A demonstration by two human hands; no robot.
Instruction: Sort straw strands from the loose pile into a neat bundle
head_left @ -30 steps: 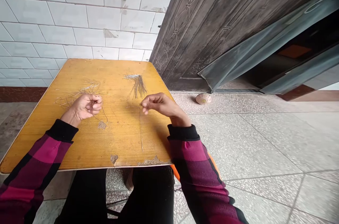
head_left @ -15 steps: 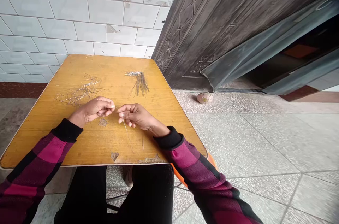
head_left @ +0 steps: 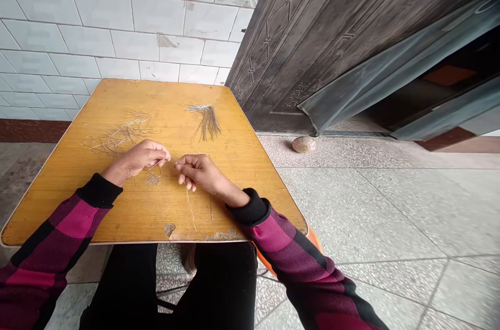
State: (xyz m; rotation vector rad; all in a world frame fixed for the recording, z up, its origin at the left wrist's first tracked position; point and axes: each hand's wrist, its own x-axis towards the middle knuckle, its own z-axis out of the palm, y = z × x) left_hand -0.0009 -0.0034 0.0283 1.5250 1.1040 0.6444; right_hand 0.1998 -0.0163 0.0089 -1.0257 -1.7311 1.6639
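The pale fibre strand (head_left: 190, 209) had dropped lower beneath my right hand (head_left: 199, 173), which pinched it. My left hand (head_left: 140, 159) stayed pressed closed; I couldn't tell what it held.

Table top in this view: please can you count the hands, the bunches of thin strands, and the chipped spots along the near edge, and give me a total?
Hands: 2 (left hand, right hand)
Bunches of thin strands: 2 (tangled bunch, gathered bunch)
Chipped spots: 2 (small chip, long chip)
Total: 6
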